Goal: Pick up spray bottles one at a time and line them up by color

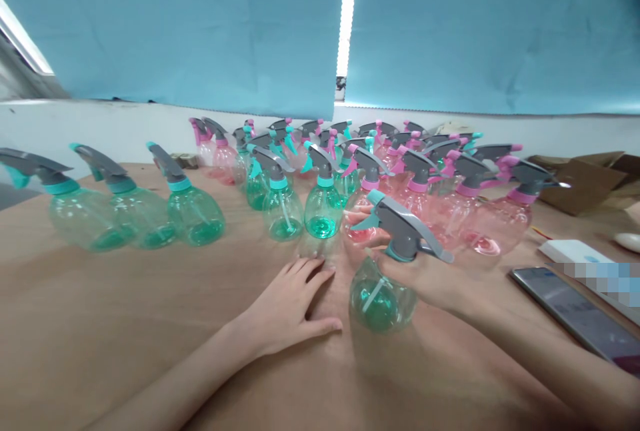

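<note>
Blue curtains [175, 24] back our brown worktop [125, 324]. Near its front edge, our right hand [430, 281] clasps a clear green plastic spray bottle [383, 304] by its grey trigger head, seemingly working that head. Our left hand [287, 307] lies flat and empty just beside it.

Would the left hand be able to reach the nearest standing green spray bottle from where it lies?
Probably yes: the left hand lies flat and empty on the table, with only bare wood between it and that green spray bottle. The right hand grips a separate bottle off to the side.
</note>
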A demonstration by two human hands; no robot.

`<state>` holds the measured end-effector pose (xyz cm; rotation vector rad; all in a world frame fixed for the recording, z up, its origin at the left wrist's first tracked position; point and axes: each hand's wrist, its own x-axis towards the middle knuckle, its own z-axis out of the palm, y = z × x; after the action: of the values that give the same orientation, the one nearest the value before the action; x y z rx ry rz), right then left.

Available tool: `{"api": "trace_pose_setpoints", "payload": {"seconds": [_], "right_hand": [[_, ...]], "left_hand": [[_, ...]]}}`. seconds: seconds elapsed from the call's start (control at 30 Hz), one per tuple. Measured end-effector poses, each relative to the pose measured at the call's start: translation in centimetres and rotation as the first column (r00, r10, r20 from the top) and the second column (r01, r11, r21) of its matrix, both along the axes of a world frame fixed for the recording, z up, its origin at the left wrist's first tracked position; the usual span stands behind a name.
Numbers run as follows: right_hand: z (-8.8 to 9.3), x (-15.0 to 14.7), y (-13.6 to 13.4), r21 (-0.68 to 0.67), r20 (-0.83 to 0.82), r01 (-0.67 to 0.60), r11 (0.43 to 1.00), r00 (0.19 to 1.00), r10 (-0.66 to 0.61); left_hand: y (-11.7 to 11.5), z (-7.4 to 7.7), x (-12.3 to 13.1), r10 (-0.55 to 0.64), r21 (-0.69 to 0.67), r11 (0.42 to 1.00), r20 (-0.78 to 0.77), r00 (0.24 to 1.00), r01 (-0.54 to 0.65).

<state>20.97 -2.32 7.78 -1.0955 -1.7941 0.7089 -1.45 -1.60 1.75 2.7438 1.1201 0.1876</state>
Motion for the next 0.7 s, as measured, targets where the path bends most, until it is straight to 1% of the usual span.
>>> {"api": "trace_pose_setpoints", "payload": {"seconds": [0.1, 0.23, 0.43, 0.7], "right_hand": [[0.06, -0.07, -0.01, 0.020, 0.008, 0.014, 1.000, 1.000, -0.015], [0.24, -0.21, -0.09, -0.004, -0.005, 0.010, 1.000, 1.000, -0.010], [0.38, -0.12, -0.11, 0.008, 0.053, -0.003, 1.000, 0.999, 0.002], [0.62, -0.26, -0.17, 0.007, 0.036, 0.001, 1.000, 0.999, -0.001]], "left_hand": [[0.07, -0.07, 0.02, 0.000, 0.003, 1.000, 0.008, 1.000, 0.000], [0.09, -0.14, 0.01, 0.001, 0.003, 1.000, 0.011, 1.000, -0.001], [-0.01, 0.00, -0.02, 0.002, -0.005, 1.000, 0.007, 1.000, -0.002], [0.00, 0.01, -0.05, 0.001, -0.003, 1.000, 0.006, 1.000, -0.001]]}}
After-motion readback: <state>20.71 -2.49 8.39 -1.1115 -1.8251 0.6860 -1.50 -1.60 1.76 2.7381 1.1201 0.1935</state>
